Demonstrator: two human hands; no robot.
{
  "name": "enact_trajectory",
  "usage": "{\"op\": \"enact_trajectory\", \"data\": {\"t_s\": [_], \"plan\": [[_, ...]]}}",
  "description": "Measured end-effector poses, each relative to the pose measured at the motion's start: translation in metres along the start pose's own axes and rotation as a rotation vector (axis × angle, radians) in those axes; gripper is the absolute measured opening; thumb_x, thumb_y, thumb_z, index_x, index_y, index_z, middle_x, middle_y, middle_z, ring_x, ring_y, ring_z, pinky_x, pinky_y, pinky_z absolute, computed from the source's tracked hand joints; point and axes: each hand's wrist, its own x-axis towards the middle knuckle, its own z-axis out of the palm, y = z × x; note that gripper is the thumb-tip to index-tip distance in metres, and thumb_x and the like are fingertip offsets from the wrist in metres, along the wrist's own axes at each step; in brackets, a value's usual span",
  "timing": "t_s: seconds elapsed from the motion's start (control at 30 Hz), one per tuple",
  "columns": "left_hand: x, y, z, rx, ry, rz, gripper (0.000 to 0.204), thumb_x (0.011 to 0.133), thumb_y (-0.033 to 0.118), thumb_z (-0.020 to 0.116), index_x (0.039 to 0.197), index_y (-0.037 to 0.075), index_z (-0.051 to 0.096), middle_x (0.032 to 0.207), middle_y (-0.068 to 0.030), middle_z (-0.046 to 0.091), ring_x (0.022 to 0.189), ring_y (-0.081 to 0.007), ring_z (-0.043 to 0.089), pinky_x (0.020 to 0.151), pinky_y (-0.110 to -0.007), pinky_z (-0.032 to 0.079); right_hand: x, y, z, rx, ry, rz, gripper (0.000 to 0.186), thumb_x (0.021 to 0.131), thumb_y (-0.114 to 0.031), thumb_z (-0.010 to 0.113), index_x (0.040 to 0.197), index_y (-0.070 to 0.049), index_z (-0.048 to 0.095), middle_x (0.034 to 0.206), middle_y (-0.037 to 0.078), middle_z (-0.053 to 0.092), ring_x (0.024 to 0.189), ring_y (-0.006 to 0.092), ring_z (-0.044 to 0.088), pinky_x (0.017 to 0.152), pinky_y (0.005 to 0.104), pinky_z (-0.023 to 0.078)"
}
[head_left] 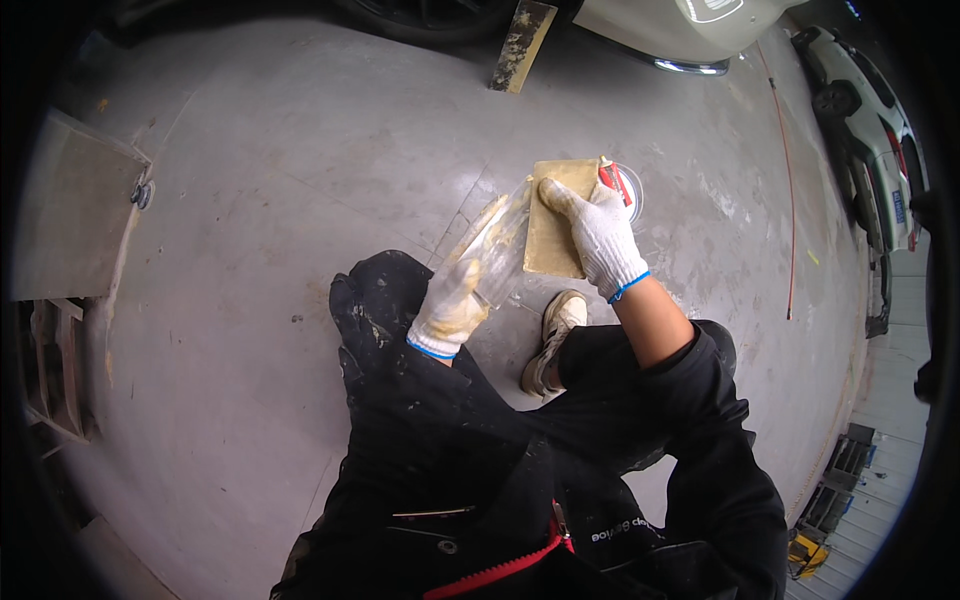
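Black jacket [480, 480] with a red zip lies nearest, above the grey floor [250, 250]. Beyond it, the gloved right hand [605, 230] grips a tan rectangular plate [552, 225] by its right edge — thumb pressed on the face. The gloved left hand [450, 305], half curled, holds a clear, smeared sheet [505, 245] by the plate's left edge; whether they touch, I cannot tell. Near the plate's upper right corner show a red tube [612, 178] and a round container [636, 195] — both partly hidden.
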Motion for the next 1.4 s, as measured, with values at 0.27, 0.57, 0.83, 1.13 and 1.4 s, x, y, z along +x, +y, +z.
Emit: {"op": "enact_trajectory", "data": {"t_s": [0.27, 0.57, 0.83, 1.13, 1.4], "plan": [[-0.008, -0.007, -0.011, -0.364, 0.176, -0.149, 0.058, 0.115, 0.023, 0.033, 0.166, -0.001, 0.023, 0.170, -0.0164, 0.030, 0.155, -0.0289, 0.033, 0.130, -0.043, 0.026, -0.014, 0.016, 0.011, -0.232, -0.144, -0.192, 0.031, 0.098, -0.025, 0.075, 0.114, 0.002, 0.071, 0.097, 0.011, 0.078, 0.086, 0.0165, 0.074, 0.077, 0.0335, 0.060], [-0.013, -0.022, -0.011, -0.121, 0.259, -0.005, 0.055, 0.114, 0.024, 0.047, 0.159, -0.006, 0.037, 0.156, -0.0187, 0.051, 0.143, -0.0262, 0.051, 0.119, -0.038, 0.044, -0.031, 0.003, 0.017, -0.411, -0.173, -0.287, 0.031, 0.097, -0.027, 0.074, 0.107, 0.003, 0.074, 0.083, 0.014, 0.078, 0.075, 0.0225, 0.077, 0.070, 0.0369, 0.061], [-0.015, -0.013, -0.005, 0.365, 0.359, -0.037, 0.063, 0.115, 0.046, 0.039, 0.151, -0.006, 0.048, 0.143, -0.0199, 0.060, 0.131, -0.0308, 0.060, 0.112, -0.045, 0.049, -0.031, 0.007, 0.020, -0.296, -0.176, -0.240, 0.026, 0.100, -0.023, 0.070, 0.109, 0.001, 0.073, 0.089, 0.015, 0.079, 0.073, 0.0194, 0.077, 0.065, 0.0328, 0.061], [-0.013, -0.004, -0.005, 0.210, 0.359, -0.262, 0.069, 0.115, 0.052, 0.032, 0.157, -0.003, 0.042, 0.150, -0.0156, 0.055, 0.136, -0.0257, 0.057, 0.115, -0.040, 0.045, -0.027, 0.017, 0.014, -0.409, -0.275, -0.422, 0.028, 0.100, -0.024, 0.069, 0.104, 0.003, 0.074, 0.081, 0.014, 0.077, 0.069, 0.0190, 0.075, 0.065, 0.0327, 0.060], [-0.021, -0.014, -0.007, 0.005, 0.367, -0.141, 0.054, 0.115, 0.028, 0.037, 0.157, -0.007, 0.038, 0.147, -0.0209, 0.057, 0.130, -0.0301, 0.062, 0.109, -0.041, 0.052, -0.039, 0.008, 0.015, -0.376, -0.402, -0.302, 0.031, 0.096, -0.028, 0.073, 0.105, 0.002, 0.075, 0.086, 0.013, 0.078, 0.075, 0.0185, 0.076, 0.070, 0.0337, 0.061]]}}
